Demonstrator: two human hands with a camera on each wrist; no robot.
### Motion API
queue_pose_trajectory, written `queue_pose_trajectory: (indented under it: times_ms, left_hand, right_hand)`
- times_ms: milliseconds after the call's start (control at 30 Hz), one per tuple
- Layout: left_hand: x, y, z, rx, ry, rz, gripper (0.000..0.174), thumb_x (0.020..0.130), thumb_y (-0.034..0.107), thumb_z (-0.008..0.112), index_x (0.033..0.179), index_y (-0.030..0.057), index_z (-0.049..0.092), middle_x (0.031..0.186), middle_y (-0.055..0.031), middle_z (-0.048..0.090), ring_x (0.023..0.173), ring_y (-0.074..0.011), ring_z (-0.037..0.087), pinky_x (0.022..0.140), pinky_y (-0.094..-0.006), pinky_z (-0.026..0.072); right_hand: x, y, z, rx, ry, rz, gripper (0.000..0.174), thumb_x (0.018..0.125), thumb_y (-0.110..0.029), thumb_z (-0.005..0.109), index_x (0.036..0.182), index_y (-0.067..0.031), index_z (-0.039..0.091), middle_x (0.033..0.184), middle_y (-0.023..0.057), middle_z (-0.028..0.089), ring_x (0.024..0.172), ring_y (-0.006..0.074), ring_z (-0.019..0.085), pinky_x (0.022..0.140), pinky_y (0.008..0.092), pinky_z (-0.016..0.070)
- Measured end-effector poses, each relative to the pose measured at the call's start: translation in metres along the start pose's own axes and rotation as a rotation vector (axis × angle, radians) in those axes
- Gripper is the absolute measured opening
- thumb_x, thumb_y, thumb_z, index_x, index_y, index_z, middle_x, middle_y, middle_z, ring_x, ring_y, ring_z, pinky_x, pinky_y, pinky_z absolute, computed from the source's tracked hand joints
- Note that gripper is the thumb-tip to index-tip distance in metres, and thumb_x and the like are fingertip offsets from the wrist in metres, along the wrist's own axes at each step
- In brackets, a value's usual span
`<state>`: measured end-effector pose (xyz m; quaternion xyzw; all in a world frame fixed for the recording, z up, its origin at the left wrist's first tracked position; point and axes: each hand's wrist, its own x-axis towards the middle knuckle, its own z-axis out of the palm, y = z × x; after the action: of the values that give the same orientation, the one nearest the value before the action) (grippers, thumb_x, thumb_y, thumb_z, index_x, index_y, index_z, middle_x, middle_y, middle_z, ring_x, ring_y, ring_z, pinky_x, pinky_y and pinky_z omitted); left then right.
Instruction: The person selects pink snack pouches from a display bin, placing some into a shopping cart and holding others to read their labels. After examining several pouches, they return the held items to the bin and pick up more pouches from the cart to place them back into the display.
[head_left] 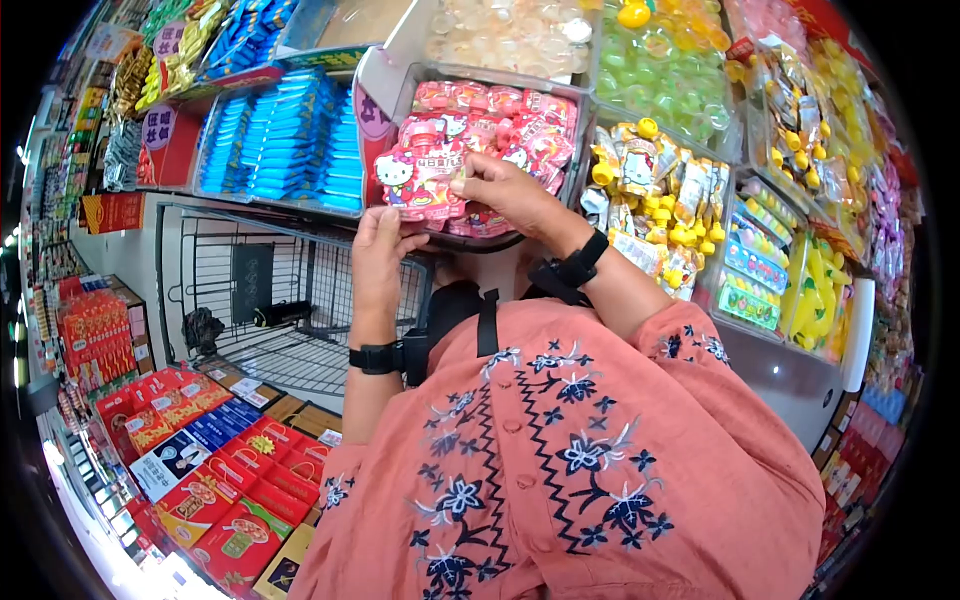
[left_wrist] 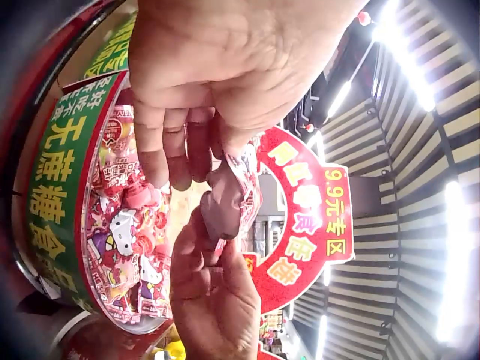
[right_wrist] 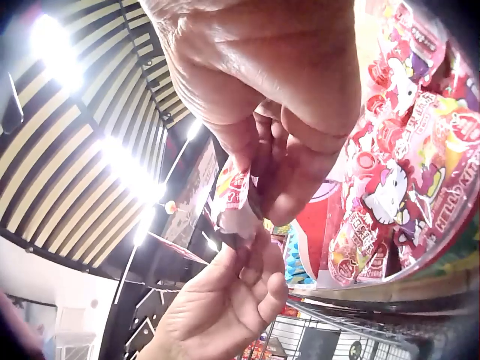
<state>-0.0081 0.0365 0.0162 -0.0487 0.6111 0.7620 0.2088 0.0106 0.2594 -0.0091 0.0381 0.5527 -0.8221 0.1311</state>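
Both hands hold one pink Hello Kitty pouch (head_left: 428,184) over a bin of similar pouches. My left hand (head_left: 379,253) pinches its lower left edge between thumb and fingers. At the other side, the thumb and curled fingers of my right hand (head_left: 512,201) grip its right edge. From the left wrist, the pouch (left_wrist: 228,196) shows its plain greyish back between the left hand (left_wrist: 225,64) and the right hand (left_wrist: 217,300). The right wrist view catches the pouch (right_wrist: 234,201) nearly edge-on, its printed side partly hidden by fingers.
Blue packets (head_left: 290,140) fill the bin to the left. On the right are yellow-capped pouches (head_left: 665,200), with green jelly cups (head_left: 660,85) behind. A wire shopping cart (head_left: 300,345) stands at lower left, beside stacked red boxes (head_left: 240,480).
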Motion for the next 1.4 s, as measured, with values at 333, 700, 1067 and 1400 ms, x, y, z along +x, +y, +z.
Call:
queue_pose_trajectory:
  times_ms: [333, 700, 1067, 1400]
  left_hand:
    - [0.009, 0.014, 0.002, -0.001, -0.107, -0.101, 0.043, 0.101, 0.027, 0.059, 0.136, 0.0037, 0.050, 0.121, -0.0083, 0.065, 0.102, -0.0171, 0.067, 0.079, -0.0352, 0.0592]
    - [0.019, 0.028, -0.006, 0.148, -0.114, -0.107, 0.044, 0.101, 0.038, 0.059, 0.128, 0.0043, 0.057, 0.107, -0.0034, 0.066, 0.091, -0.0108, 0.065, 0.076, -0.0298, 0.0557]
    - [0.024, 0.023, 0.003, -0.033, -0.086, -0.167, 0.029, 0.098, 0.026, 0.064, 0.115, 0.0036, 0.057, 0.100, -0.0061, 0.067, 0.085, -0.0137, 0.067, 0.074, -0.0316, 0.0592]
    - [0.022, 0.009, 0.006, 0.047, -0.107, -0.219, 0.030, 0.098, 0.025, 0.064, 0.118, 0.0043, 0.054, 0.094, -0.0045, 0.066, 0.087, -0.0180, 0.069, 0.071, -0.0330, 0.0615]
  right_hand:
    - [0.000, 0.007, 0.001, -0.048, -0.074, 0.007, 0.019, 0.100, -0.023, 0.061, 0.088, -0.0090, 0.056, 0.083, -0.0070, 0.051, 0.079, 0.0035, 0.047, 0.072, 0.0216, 0.0406]
    - [-0.011, -0.015, -0.003, 0.172, -0.080, 0.190, 0.016, 0.102, -0.025, 0.058, 0.102, -0.0088, 0.059, 0.091, -0.0057, 0.055, 0.083, 0.0040, 0.052, 0.078, 0.0210, 0.0451]
    - [-0.008, -0.019, -0.011, 0.356, -0.020, 0.212, 0.035, 0.101, -0.035, 0.059, 0.126, -0.0102, 0.057, 0.111, -0.0006, 0.066, 0.102, 0.0102, 0.064, 0.079, 0.0298, 0.0553]
    - [0.000, -0.002, -0.016, 0.180, 0.173, 0.123, 0.052, 0.096, -0.018, 0.067, 0.141, -0.0029, 0.046, 0.111, 0.0072, 0.062, 0.100, 0.0112, 0.061, 0.076, 0.0250, 0.0518]
